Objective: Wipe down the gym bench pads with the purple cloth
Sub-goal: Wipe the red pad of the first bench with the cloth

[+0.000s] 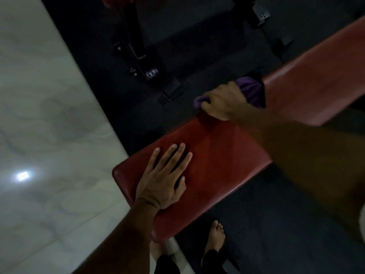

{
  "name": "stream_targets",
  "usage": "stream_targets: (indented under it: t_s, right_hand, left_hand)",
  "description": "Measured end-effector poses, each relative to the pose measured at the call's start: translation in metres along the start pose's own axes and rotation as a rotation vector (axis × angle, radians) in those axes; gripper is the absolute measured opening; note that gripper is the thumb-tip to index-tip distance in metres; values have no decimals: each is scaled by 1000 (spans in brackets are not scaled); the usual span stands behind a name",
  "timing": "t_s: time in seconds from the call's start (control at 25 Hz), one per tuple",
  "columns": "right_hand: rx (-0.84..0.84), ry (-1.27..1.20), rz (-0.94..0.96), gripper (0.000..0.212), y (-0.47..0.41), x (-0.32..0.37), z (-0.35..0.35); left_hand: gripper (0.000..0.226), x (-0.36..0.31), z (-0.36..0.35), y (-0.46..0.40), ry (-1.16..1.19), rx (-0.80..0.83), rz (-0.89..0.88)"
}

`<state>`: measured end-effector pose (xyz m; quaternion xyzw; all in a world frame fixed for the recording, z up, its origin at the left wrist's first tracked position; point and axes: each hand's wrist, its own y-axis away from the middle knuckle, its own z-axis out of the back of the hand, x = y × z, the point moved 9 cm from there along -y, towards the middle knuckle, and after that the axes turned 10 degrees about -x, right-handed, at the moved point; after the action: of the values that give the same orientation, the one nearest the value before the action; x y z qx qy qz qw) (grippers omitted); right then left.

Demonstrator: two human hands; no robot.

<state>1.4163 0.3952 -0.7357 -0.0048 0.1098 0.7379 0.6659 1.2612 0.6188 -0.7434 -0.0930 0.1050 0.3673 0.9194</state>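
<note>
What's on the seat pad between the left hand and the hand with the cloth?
Nothing: in the head view, only bare red seat pad lies between the flat left hand and the right hand gripping the purple cloth.

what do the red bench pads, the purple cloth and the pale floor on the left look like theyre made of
Seat pad and back pad: probably vinyl or leather over padding, smooth and slightly glossy, with a soft sheen and stitched rounded edge.
Purple cloth: soft, matte, bunched folds, likely microfibre or terry; too blurred to be sure.
Pale floor: polished marble or marble-look tile, grey veining and a mirrored light spot.
</note>
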Motion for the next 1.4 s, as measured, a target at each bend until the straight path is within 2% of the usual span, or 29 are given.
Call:
stream_targets:
  t_s: [0.16,0.28,0.36,0.48,0.56,0.68,0.84,0.96,1.04,1.2,1.32,1.4]
  right_hand:
    - [-51,-214,-43,47,23,70,23]
    - [-84,-393,-1,52,43,86,48]
    - [-179,-559,-21,50,59,79,78]
    - [-398,-859,-246,43,111,42,100]
    - [-505,-973,-445,44,166,19,98]
    - [-412,-1047,-616,49,227,24,75]
    - [-290,-986,-744,58,274,53,44]
    - [-223,-1071,-952,53,295,76,46]
    - [-224,-1117,-1053,46,303,91,78]
    - [-242,-1158,-1270,43,328,140,170]
    - [-293,-1152,-1511,31,345,165,220]
    - [-204,-1147,-1580,27,343,185,246]
  left_hand:
    - [72,0,-1,0,4,-20,-23]
    - [72,2,-3,2,-23,-11,-15]
    - [71,-3,-1,-1,-27,1,-21]
    - [68,-2,1,-1,-44,40,-14]
    - [68,-4,0,1,-64,60,-31]
    - [69,-3,-2,0,-97,108,-2]
    - [69,-5,-6,2,-134,179,-36]
    - [70,-1,-11,1,-95,274,-40]
    - [70,1,0,-8,-66,414,-107]
    - [70,22,60,-44,-15,817,-376]
    - [70,49,129,-83,-69,899,-502]
    - [66,73,175,-103,-50,924,-464]
